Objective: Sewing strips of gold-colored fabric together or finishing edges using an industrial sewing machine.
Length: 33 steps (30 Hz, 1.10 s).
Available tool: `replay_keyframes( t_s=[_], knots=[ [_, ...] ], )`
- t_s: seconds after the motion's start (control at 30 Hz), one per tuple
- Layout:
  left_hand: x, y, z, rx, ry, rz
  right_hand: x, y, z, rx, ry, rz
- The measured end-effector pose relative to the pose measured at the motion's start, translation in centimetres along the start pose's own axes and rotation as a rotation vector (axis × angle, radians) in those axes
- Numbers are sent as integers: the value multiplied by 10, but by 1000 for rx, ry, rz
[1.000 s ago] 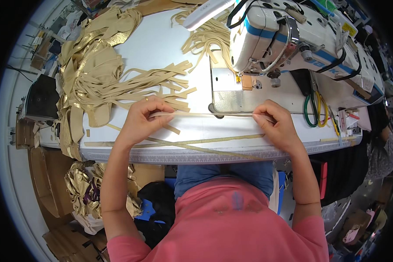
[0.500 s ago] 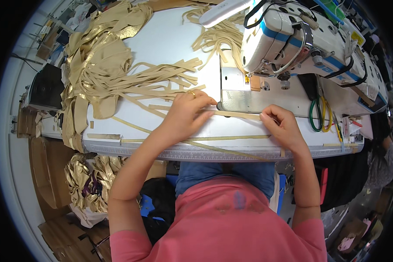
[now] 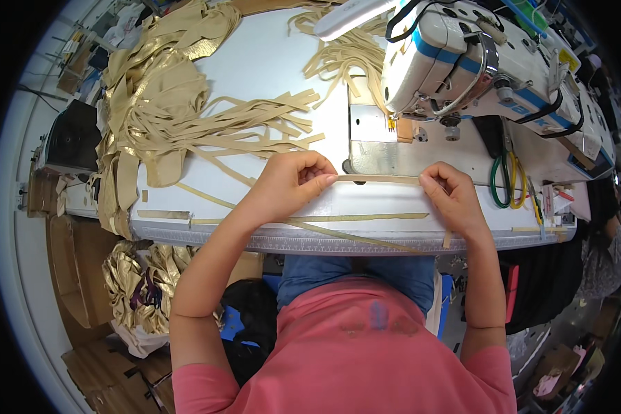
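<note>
A narrow tan strip (image 3: pixel 379 179) is stretched level between my two hands, just in front of the sewing machine's metal bed plate (image 3: pixel 379 159). My left hand (image 3: pixel 293 183) pinches its left end between thumb and fingers. At the other end, the thumb and fingertips of my right hand (image 3: pixel 452 196) are closed on it. Behind my left hand lies a loose bundle of similar tan strips (image 3: pixel 255 121), fanned out on the white tabletop. The white sewing machine (image 3: pixel 435 62) stands beyond the strip to the right.
Gold and tan cut pieces (image 3: pixel 152 90) are heaped at the left. More strips (image 3: pixel 345 58) lie behind the machine bed. Scissors with green and yellow handles (image 3: pixel 501 179) rest at the right. A ruler (image 3: pixel 324 243) runs along the table's front edge. Gold pieces (image 3: pixel 121 276) fill a bag below.
My left hand's fingers have curled in around the strip's end, where they were more extended. My right hand has shifted slightly right, and the strip now looks straighter.
</note>
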<state>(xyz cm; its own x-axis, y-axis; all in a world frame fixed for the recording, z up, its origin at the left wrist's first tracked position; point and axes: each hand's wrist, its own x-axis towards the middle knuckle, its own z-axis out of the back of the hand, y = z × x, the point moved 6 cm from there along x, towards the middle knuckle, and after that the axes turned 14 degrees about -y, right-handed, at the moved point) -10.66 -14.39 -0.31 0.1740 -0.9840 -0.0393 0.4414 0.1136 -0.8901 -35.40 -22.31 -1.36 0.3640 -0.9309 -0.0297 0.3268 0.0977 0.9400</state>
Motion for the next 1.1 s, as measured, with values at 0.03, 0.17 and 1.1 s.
replay_keyframes(
  t_s=[0.03,0.17,1.1],
  knots=[
    [-1,6,-2,-57,33,86,0,-1,-1,-2,0,6],
    [-3,8,-3,-165,47,158,1,-2,-2,3,-9,16],
    [-40,-49,-32,-494,-476,-586,-25,78,-42,325,19,476]
  ],
)
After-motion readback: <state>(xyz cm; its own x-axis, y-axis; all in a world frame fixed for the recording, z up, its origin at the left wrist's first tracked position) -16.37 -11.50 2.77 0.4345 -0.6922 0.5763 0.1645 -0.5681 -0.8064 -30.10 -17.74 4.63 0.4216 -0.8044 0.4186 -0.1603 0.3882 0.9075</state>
